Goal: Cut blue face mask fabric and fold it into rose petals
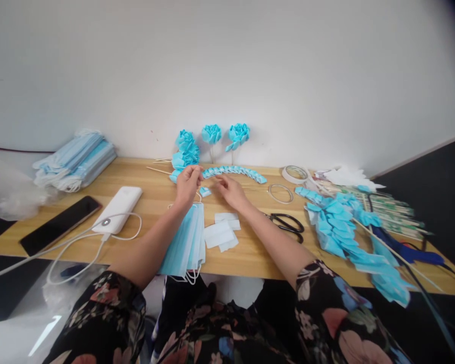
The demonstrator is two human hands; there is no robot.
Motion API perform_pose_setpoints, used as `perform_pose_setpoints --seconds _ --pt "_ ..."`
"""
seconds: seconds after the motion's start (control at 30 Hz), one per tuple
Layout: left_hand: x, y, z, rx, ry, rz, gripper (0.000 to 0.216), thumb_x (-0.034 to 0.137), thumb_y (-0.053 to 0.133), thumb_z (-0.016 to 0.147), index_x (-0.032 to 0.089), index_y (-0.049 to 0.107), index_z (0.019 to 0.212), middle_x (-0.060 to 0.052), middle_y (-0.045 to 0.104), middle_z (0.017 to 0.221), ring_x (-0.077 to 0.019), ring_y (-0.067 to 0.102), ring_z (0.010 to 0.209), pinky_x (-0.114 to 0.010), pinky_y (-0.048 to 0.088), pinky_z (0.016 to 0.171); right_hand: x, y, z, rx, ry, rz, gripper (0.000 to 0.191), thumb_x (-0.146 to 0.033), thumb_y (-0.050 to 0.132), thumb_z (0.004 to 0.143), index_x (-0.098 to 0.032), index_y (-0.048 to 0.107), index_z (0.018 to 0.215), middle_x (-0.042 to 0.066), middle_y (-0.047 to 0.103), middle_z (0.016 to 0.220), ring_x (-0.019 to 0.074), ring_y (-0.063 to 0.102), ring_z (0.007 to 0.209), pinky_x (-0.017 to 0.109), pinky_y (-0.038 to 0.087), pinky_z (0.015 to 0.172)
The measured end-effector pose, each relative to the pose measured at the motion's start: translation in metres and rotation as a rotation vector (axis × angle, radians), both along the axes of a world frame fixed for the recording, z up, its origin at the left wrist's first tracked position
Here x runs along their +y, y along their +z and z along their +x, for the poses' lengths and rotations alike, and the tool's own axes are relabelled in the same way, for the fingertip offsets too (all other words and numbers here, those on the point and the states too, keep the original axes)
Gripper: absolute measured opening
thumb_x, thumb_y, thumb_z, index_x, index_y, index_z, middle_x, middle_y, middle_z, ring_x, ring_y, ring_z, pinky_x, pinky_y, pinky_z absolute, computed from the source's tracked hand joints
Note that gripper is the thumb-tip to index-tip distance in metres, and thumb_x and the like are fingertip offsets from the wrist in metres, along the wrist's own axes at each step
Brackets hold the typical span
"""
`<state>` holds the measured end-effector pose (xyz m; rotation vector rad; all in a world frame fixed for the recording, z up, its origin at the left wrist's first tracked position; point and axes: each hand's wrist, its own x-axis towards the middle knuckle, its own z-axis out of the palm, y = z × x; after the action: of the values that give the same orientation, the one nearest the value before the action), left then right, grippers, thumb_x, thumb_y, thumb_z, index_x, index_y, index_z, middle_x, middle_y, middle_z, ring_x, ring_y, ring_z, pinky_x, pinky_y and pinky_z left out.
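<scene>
Left hand (188, 184) pinches the strip (235, 172); right hand (231, 191) fingers seem apart beside it. Flowers (212, 134) finished beyond fingers; masks (185, 242) uncut behind.

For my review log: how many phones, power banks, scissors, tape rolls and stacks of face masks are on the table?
phone: 1
power bank: 1
scissors: 1
tape roll: 1
face-mask stacks: 2, the far-left stack and the near stack under the left forearm
Total: 6
</scene>
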<state>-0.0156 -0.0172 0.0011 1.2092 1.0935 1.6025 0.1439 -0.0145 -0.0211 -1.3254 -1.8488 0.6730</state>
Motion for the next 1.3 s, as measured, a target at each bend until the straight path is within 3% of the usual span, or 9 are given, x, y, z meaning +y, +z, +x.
perform_pose_setpoints --seconds 0.07,0.2,0.33,0.57,0.8,1.03,1.17,1.3 --pt "0.001 -0.001 0.000 0.008 -0.015 -0.023 0.024 0.040 0.058 0.085 0.016 0.062 0.081 0.003 0.052 0.058 -0.0068 0.040 0.047 -0.020 0.030 0.044 -0.001 0.004 0.008 -0.029 0.001 0.021 0.034 -0.020 0.051 0.089 -0.018 0.064 0.120 0.006 0.073 0.095 0.0176 0.065 0.080 0.031 0.047 0.078" --pt "0.003 -0.005 0.000 0.060 -0.025 -0.012 0.025 0.039 0.054 0.087 0.016 0.062 0.081 0.003 0.053 0.058 -0.0070 0.041 0.047 -0.020 0.030 0.045 -0.017 0.019 0.038 -0.298 0.125 0.060 0.029 -0.020 0.052 0.089 -0.021 0.068 0.112 0.005 0.075 0.100 0.0197 0.066 0.085 0.029 0.045 0.075" --pt "0.002 -0.011 0.003 0.164 -0.041 0.011 0.023 0.035 0.051 0.087 0.016 0.063 0.081 0.004 0.052 0.055 -0.0078 0.041 0.046 -0.021 0.032 0.048 -0.041 0.029 0.059 -0.541 0.198 -0.016 0.024 -0.023 0.055 0.088 -0.025 0.070 0.106 0.003 0.075 0.102 0.0203 0.067 0.088 0.027 0.042 0.071" --pt "-0.001 -0.021 0.012 0.351 -0.129 0.030 0.022 0.033 0.054 0.083 0.016 0.066 0.079 0.003 0.053 0.053 -0.0093 0.044 0.048 -0.022 0.033 0.050 -0.067 0.032 0.051 -0.760 0.211 0.033 0.012 -0.028 0.058 0.089 -0.022 0.067 0.094 0.004 0.072 0.097 0.0211 0.063 0.091 0.027 0.035 0.064" --pt "0.000 -0.012 0.005 0.324 -0.107 -0.003 0.025 0.036 0.054 0.083 0.016 0.067 0.082 0.004 0.053 0.053 -0.0089 0.045 0.046 -0.022 0.035 0.047 -0.070 0.035 0.048 -0.842 0.177 0.056 0.014 -0.020 0.051 0.090 -0.019 0.064 0.086 0.007 0.071 0.093 0.0193 0.062 0.083 0.027 0.030 0.060" --pt "-0.001 -0.011 0.005 0.294 -0.134 -0.047 0.024 0.036 0.056 0.082 0.015 0.066 0.081 0.003 0.053 0.053 -0.0083 0.045 0.044 -0.021 0.035 0.044 -0.049 0.046 0.063 -0.641 -0.021 0.059 0.015 -0.020 0.050 0.088 -0.020 0.065 0.085 0.003 0.071 0.077 0.0163 0.060 0.066 0.026 0.030 0.058" --pt "-0.006 -0.006 0.009 0.261 -0.161 -0.015 0.033 0.045 0.059 0.083 0.014 0.069 0.083 -0.002 0.062 0.066 -0.0100 0.053 0.054 -0.021 0.041 0.050 -0.036 0.050 0.064 -0.255 0.082 0.091 0.009 -0.020 0.055 0.083 -0.021 0.063 0.085 0.001 0.071 0.081 0.0155 0.064 0.073 0.025 0.042 0.067" --pt "-0.016 0.000 0.015 0.053 -0.361 -0.109 0.052 0.058 0.056 0.084 0.016 0.069 0.111 -0.010 0.070 0.101 -0.0183 0.065 0.085 -0.027 0.050 0.071 -0.035 0.049 0.063 0.048 0.189 0.045 0.015 -0.025 0.060 0.079 -0.021 0.063 0.094 0.001 0.070 0.089 0.0163 0.066 0.080 0.029 0.050 0.074"
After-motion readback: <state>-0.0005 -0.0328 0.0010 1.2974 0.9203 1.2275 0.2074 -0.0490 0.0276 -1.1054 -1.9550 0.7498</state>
